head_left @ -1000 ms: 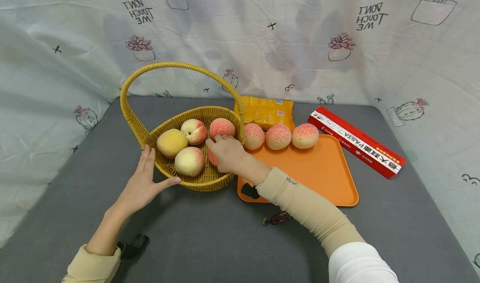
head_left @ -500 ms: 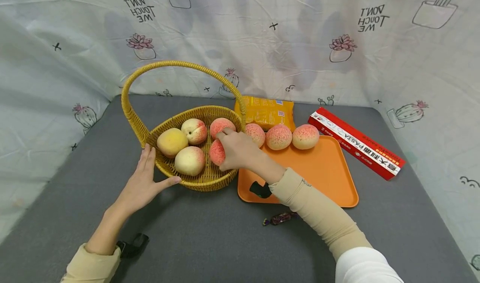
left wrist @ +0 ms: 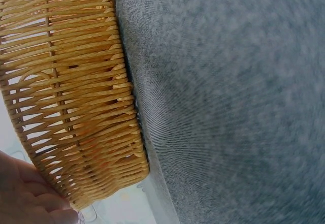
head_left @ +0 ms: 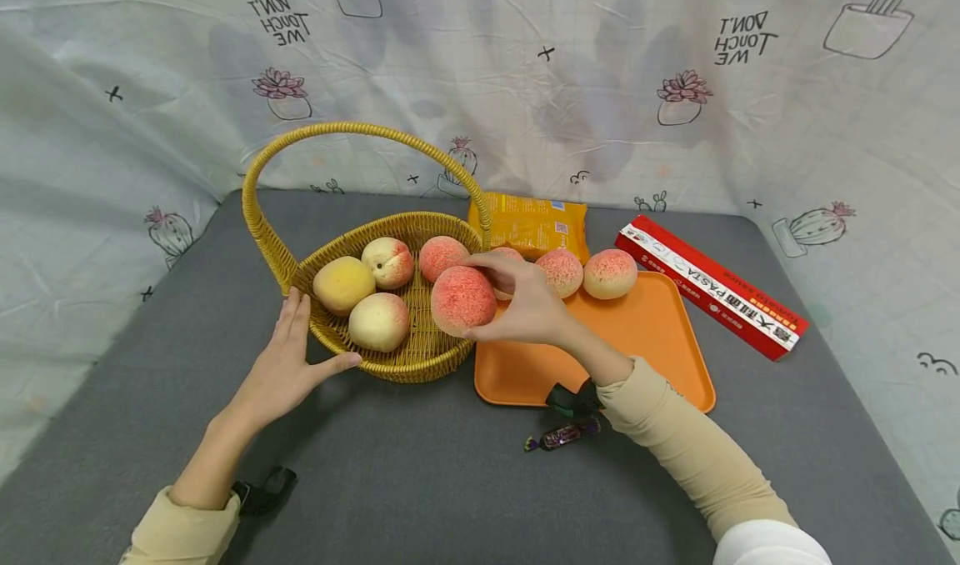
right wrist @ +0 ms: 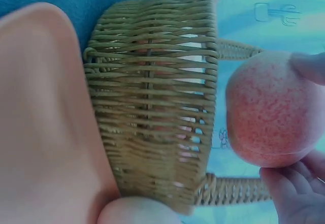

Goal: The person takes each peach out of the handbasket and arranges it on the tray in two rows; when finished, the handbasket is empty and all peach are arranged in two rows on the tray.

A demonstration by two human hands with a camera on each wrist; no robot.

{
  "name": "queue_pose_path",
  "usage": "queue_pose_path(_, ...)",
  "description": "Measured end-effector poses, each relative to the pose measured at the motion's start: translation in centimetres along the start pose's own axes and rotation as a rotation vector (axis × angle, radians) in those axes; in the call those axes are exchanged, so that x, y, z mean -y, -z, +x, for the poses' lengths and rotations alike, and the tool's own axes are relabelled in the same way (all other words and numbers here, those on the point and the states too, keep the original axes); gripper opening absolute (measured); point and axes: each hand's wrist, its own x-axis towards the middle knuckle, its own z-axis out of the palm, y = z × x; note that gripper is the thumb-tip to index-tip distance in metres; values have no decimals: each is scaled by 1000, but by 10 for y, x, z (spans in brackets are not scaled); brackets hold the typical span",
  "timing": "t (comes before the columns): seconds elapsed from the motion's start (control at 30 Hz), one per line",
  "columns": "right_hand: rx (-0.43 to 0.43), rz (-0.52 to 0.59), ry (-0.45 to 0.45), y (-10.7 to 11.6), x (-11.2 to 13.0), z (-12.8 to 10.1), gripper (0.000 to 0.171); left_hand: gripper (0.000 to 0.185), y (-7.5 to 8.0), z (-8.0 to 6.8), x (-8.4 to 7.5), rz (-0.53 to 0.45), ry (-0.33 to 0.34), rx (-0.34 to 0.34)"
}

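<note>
My right hand (head_left: 531,305) grips a red-speckled peach (head_left: 459,302) between thumb and fingers, over the right end of the yellow wicker basket (head_left: 408,372). In the right wrist view this peach (right wrist: 274,109) hangs above the basket rim (right wrist: 208,82). My left hand (head_left: 281,373) rests against the basket's left side, fingers straight, thumb along the front rim; its fingers (left wrist: 51,209) touch the weave in the left wrist view. Inside the basket lie a yellow peach (head_left: 343,286), two pale peaches with a red blush (head_left: 378,322), and a pink peach (head_left: 441,257).
An orange tray (head_left: 637,340) stands right of the basket, with three pink peaches (head_left: 611,274) along its back edge. Behind it lies an orange packet (head_left: 536,223), and a red pasta box (head_left: 712,286) is at the right. A wrapped candy (head_left: 562,436) lies in front.
My right hand has lifted the red-speckled peach from the basket's right end and drawn it up and rightward. My left hand stays in place on the basket.
</note>
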Motion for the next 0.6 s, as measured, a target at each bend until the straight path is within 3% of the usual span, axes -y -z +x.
queue_pose_path(0.17, -22, 166, 28, 18, 0, -18, 77, 114, 0, 0, 1, -3, -2, 0)
queue_pose_path(0.37, -79, 283, -100, 42, 2, -39, 77, 114, 0, 0, 1, -6, -4, 1)
queue_pose_path(0.6, -235, 444, -195, 65, -4, -63, 67, 114, -1, 0, 1, -7, -4, 0)
